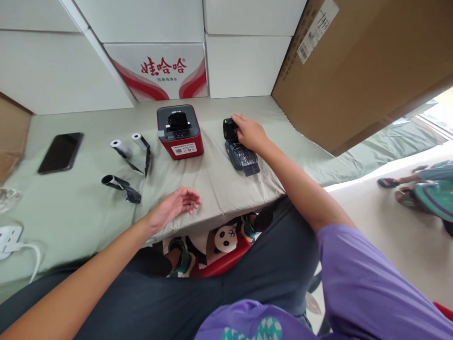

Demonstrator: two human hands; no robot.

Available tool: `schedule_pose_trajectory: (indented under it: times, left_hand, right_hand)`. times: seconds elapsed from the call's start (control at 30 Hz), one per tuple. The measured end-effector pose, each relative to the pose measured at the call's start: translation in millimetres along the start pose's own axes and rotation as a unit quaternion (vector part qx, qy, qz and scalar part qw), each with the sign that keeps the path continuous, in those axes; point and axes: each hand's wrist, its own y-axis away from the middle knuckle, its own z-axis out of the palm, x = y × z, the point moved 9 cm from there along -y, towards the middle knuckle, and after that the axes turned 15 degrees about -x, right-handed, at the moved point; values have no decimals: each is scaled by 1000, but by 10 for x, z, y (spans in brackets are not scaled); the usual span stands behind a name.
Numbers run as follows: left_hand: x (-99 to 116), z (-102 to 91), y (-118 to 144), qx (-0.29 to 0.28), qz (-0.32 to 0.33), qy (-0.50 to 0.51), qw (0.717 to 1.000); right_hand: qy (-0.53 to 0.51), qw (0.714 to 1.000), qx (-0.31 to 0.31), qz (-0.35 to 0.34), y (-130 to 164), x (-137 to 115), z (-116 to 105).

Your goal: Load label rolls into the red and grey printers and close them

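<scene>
My right hand (250,132) is on the raised black lid (230,129) of a small portable label printer (236,156), its fingers curled over the lid's edge. A strip of dark printed film (249,163) hangs out of the printer's front. My left hand (175,206) rests near the table's front edge, palm turned inward, fingers loosely bent and apart with nothing in them. Between and behind my hands stands a red and black box-shaped device (181,134) with a sticker on its front. Left of it are a few paper rolls (121,148) with black strips trailing.
A black phone (61,152) lies at the left on the cloth-covered table (92,208). White cartons (159,71) line the back, and a large brown cardboard box (357,61) stands at the right. A white power strip (10,240) with a cable is at the left edge. Another person's leg (406,179) shows far right.
</scene>
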Motion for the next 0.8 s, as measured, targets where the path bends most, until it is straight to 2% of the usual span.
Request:
schedule_pose_trajectory:
  times: [0.13, 0.37, 0.47, 0.63, 0.8]
  left_hand:
    - [8, 5, 3, 0, -3, -1, 1000]
    - [2, -7, 24, -1, -6, -6, 1000]
    - [-6, -4, 26, -3, -3, -6, 1000]
    - [-7, -2, 8, -2, 2, -4, 1000]
    - [-18, -19, -17, -1, -1, 0, 1000]
  right_hand:
    - [18, 1000, -5, 7, 75, -37, -37]
    - [40, 999, 25, -1, 347, -111, -133]
    - [24, 999, 28, -12, 502, -86, -142]
    - [-27, 999, -20, -28, 731, 2, -87]
    - [-60, 998, -6, -31, 820, 16, -130]
